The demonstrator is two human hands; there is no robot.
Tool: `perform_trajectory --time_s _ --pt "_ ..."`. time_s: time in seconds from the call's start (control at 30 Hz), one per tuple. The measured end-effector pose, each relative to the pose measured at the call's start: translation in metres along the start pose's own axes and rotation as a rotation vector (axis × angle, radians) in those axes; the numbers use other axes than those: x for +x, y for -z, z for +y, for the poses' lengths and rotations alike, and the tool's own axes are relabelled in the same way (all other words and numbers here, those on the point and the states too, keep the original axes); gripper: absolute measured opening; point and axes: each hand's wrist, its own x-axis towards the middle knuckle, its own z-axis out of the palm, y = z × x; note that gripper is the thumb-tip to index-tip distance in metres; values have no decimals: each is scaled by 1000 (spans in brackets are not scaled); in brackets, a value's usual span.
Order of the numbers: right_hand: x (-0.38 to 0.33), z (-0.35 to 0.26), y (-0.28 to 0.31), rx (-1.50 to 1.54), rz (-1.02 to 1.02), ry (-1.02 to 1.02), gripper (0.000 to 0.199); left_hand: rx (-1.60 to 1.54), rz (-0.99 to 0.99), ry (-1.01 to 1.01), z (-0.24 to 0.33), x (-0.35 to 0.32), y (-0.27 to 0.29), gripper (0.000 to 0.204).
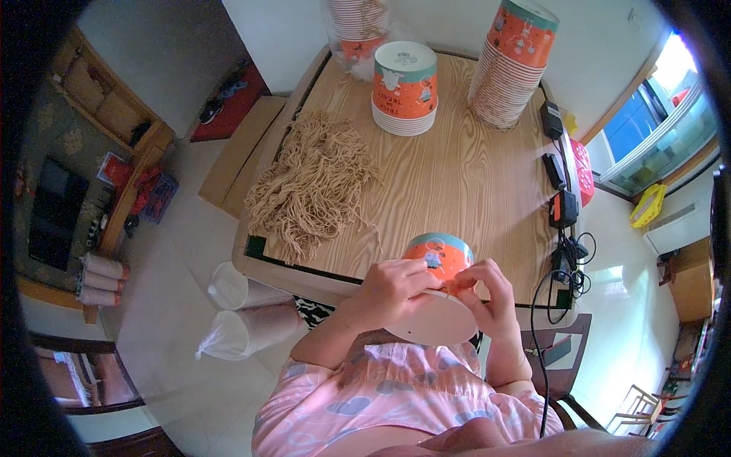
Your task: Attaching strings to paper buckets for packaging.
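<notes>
An orange paper bucket with a teal band is tilted between my hands at the table's front edge, its round white mouth facing me. A small dark hole shows near the left of its inner side. My left hand grips the rim from the left, fingers bent over it. From the right, my right hand pinches at the same rim, thumb at the edge. Whatever lies between the fingertips is too small to make out. To the left beyond them, a loose heap of beige cords lies on the wooden table.
A short upside-down stack of matching buckets stands at the far middle. Taller stacks rise at the back right and, bagged, at the back left. Black adapters and cables line the right edge. Bagged buckets lie left below.
</notes>
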Motion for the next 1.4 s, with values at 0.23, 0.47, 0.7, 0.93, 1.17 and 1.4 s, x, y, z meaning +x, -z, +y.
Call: perform_trajectory --time_s 0.23,0.47,0.7,0.93,1.17,1.4 --pt "1 -9 -2 -275 7 285 25 -82 -59 55 2 3 5 26" --pt "0 -9 -2 -290 9 286 25 -403 -268 296 -6 6 22 25" --pt "1 -11 -3 -284 -6 280 26 -382 -203 260 -9 10 24 16" --pt "2 -12 -6 -274 14 280 26 -251 -111 222 -8 11 18 11" --pt "3 -10 -3 -311 -8 334 25 -215 -106 181 -7 13 15 10" --pt "5 -8 -4 -279 43 248 22 -75 -13 186 -4 16 13 10"
